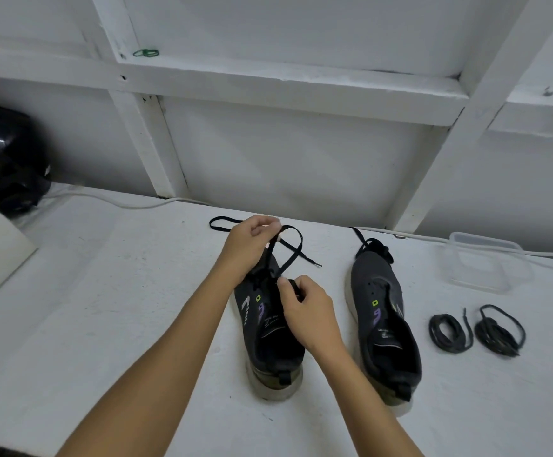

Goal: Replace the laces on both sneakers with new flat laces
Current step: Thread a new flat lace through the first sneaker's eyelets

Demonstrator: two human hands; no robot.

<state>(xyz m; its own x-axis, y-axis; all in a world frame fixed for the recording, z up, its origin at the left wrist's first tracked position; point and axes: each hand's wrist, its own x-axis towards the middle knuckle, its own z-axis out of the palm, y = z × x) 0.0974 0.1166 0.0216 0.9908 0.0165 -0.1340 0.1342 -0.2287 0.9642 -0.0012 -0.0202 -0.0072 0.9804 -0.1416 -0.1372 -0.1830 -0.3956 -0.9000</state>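
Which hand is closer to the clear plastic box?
Right. The right hand is at the left sneaker, nearer the box; the left hand is farther left, pinching the lace.

A white bench (110, 291) carries two dark sneakers: one (270, 328) under the hands, the other (384, 324) just right of them. Farther right lie two coiled laces (450, 331) (497, 331) and a clear container (486, 262).

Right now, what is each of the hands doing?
Left hand: pinching the flat lace above the left sneaker.
Right hand: fingers curled at the sneaker's tongue, apparently gripping it or the lace there.
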